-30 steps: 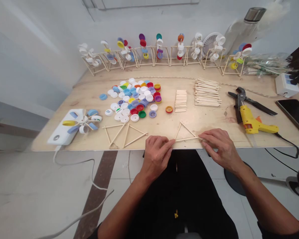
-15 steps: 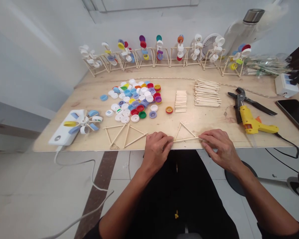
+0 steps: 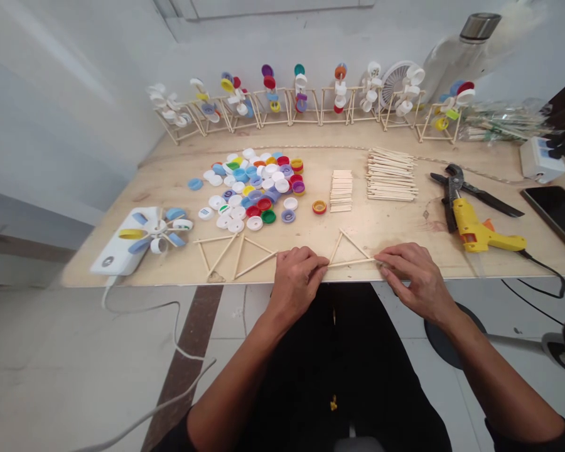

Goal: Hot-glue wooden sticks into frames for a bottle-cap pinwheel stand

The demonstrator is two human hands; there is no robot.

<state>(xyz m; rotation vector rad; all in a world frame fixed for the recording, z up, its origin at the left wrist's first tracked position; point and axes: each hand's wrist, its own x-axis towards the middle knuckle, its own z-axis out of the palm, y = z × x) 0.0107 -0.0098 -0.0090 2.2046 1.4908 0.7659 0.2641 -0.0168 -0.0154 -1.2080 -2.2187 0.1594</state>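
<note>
A triangle of thin wooden sticks point(image 3: 351, 262) lies flat by the table's front edge. My left hand point(image 3: 297, 276) pinches the left end of its bottom stick. At the other end of that stick, my right hand point(image 3: 412, 276) is closed with thumb and fingertips on the tip. Two more stick triangles lie to the left: one farther off point(image 3: 222, 256), and one point(image 3: 254, 258) whose right corner reaches my left hand. Above my hands are a bundle of short sticks point(image 3: 341, 191), a pile of longer sticks point(image 3: 392, 176) and a yellow-and-red bottle cap ring point(image 3: 319, 207).
Many coloured bottle caps point(image 3: 254, 188) are heaped left of centre. A cap wheel point(image 3: 157, 229) rests on a white power bank point(image 3: 122, 251). Right are a yellow glue gun point(image 3: 484, 235), black-handled cutters point(image 3: 480, 194) and a phone point(image 3: 558, 213). Stick frames with cap wheels point(image 3: 306, 107) line the back.
Almost nothing differs. Both hands stay at the two ends of the triangle's bottom stick, and the view shifts very slightly.
</note>
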